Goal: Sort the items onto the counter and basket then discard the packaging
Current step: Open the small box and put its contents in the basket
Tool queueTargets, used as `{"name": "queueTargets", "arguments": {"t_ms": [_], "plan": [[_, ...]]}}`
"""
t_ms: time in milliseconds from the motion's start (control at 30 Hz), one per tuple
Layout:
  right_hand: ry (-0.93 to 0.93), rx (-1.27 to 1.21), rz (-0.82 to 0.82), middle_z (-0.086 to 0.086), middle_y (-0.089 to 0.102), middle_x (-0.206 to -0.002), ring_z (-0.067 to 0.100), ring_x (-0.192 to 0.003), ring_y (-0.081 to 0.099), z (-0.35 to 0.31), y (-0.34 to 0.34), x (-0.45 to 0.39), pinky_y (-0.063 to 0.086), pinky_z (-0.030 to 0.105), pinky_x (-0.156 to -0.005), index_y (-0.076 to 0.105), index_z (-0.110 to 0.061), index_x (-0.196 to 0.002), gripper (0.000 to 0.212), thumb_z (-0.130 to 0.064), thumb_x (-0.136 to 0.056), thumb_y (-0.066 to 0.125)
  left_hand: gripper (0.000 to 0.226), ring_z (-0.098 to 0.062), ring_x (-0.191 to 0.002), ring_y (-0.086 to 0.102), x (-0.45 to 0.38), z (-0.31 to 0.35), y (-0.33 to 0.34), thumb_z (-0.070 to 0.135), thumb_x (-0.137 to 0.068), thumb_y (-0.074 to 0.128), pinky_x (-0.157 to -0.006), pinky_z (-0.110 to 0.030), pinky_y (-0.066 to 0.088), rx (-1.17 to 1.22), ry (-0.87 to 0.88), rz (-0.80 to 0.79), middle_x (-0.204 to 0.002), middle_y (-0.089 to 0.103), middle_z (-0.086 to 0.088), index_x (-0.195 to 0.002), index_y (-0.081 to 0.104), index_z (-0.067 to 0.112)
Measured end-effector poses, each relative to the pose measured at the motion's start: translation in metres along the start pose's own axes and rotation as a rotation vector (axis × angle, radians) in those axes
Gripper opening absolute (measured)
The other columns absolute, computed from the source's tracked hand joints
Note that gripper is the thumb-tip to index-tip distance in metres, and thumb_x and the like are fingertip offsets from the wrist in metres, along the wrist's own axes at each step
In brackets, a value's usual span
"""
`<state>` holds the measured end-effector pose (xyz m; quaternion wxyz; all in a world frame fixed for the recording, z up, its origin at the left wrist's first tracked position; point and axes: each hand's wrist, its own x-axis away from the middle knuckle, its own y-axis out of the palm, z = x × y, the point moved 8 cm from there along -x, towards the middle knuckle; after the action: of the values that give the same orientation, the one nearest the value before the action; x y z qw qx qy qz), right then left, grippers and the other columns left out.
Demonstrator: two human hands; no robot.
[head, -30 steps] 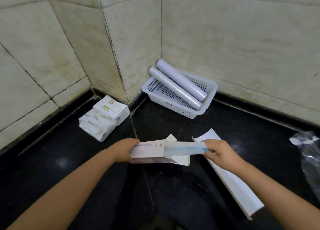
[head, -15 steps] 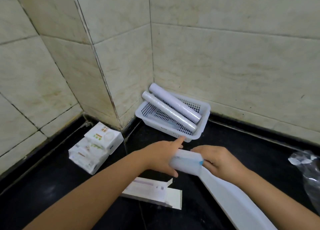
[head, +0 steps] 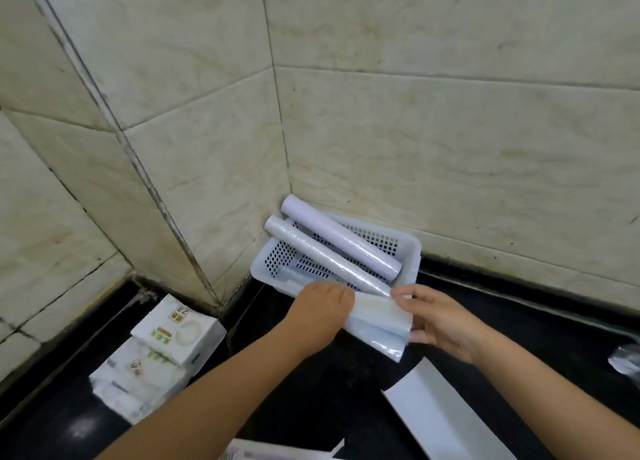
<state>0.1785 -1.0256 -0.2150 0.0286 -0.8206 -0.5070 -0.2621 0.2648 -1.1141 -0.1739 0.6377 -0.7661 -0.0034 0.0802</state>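
Observation:
A white perforated basket (head: 412,248) sits in the tiled corner on the black counter (head: 346,383). Two long rolls lie in it: a pale lilac roll (head: 341,238) and a clear-wrapped roll (head: 322,253). Both hands hold a flat pale-blue plastic packet (head: 379,323) at the basket's front rim. My left hand (head: 320,312) grips its left end from above. My right hand (head: 438,316) holds its right end, fingers spread along the edge.
Two white tissue packs (head: 173,335) are stacked at the left by the wall. An opened white carton (head: 446,421) lies at the lower right, another empty box (head: 277,454) at the bottom edge. Crumpled clear plastic (head: 627,361) sits at the far right.
The empty box was let go onto the counter. Both hands carried the blue packet forward, from mid-counter up to the basket's front rim. The view tilted upward.

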Motion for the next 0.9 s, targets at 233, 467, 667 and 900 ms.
{"name": "queueTargets", "arguments": {"t_ms": [233,467,667,900], "plan": [[0.027,-0.139,0.203,0.007,0.062,-0.078,0.011,-0.049,0.067,0.008,-0.032,-0.042,0.056,0.021,-0.043,0.056,-0.012,-0.091,0.022,0.009,-0.083,0.055,0.037,-0.02,-0.083,0.069,-0.039,-0.027,0.032,0.021,-0.057,0.081,-0.088,-0.034,0.053,-0.077,-0.183,-0.046,-0.086,0.073,-0.008,-0.089,0.069,0.007],[-0.06,0.049,0.415,0.004,0.058,-0.079,0.015,-0.068,0.059,-0.006,-0.082,-0.051,0.054,0.019,-0.041,0.054,-0.016,-0.077,0.03,0.013,-0.084,0.051,0.041,-0.027,-0.116,0.051,-0.068,-0.062,0.091,0.015,-0.087,0.048,-0.098,-0.037,0.04,0.114,-0.291,-0.315,-0.129,0.052,-0.009,-0.127,0.044,0.007],[-0.106,0.215,0.466,0.005,0.058,-0.083,0.018,-0.072,0.058,-0.009,-0.11,-0.043,0.05,0.027,-0.053,0.054,-0.02,-0.077,0.033,0.012,-0.084,0.051,0.034,-0.029,-0.115,0.054,-0.062,-0.106,0.156,0.006,-0.094,0.038,-0.099,-0.037,0.045,0.257,-0.469,-0.793,-0.13,0.054,-0.016,-0.124,0.052,0.002],[-0.197,0.305,0.45,0.002,0.062,-0.082,0.015,-0.071,0.06,-0.023,-0.111,-0.038,0.051,0.025,-0.052,0.055,-0.024,-0.076,0.036,0.011,-0.083,0.054,0.061,-0.028,-0.141,0.025,-0.07,-0.094,0.19,0.012,-0.091,0.041,-0.116,-0.043,0.025,0.193,-0.267,-1.096,-0.156,0.02,-0.009,-0.147,0.018,0.015]]}}
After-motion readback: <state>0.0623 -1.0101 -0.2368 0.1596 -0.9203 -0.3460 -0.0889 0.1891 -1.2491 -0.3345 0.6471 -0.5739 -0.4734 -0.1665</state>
